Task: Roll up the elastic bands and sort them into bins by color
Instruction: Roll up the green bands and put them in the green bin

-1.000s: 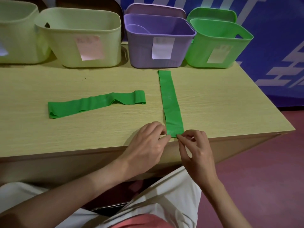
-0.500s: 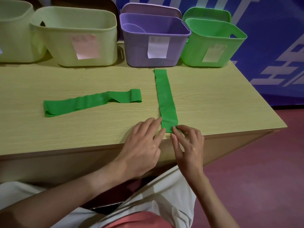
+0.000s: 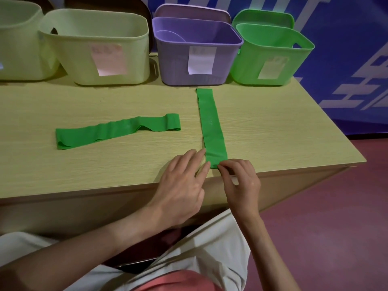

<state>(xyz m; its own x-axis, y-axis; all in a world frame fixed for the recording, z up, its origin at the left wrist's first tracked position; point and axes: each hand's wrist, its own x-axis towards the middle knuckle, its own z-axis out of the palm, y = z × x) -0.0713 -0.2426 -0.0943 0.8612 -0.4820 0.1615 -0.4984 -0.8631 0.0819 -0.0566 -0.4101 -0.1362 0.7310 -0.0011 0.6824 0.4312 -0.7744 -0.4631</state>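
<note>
Two hands at my flat green elastic band [image 3: 211,124]: left hand [image 3: 184,183] presses flat-fingered, right hand [image 3: 239,179] pinches its near end; long axis runs away.

Table: a light wood-grain table [image 3: 105,164] fills most of the view, its pale front panel dropping toward the viewer and its right corner jutting over the floor.
Floor: a dull reddish-pink floor [image 3: 336,227] shows at the right and below the table edge.
Wall: a deep blue wall [image 3: 346,49] with large white graphic strokes stands behind the table, meeting the floor along a dark strip.
Chairs: dark rounded chair backs [image 3: 144,9] show at the far edge.
Light: soft and even, with faint shadows.
</note>
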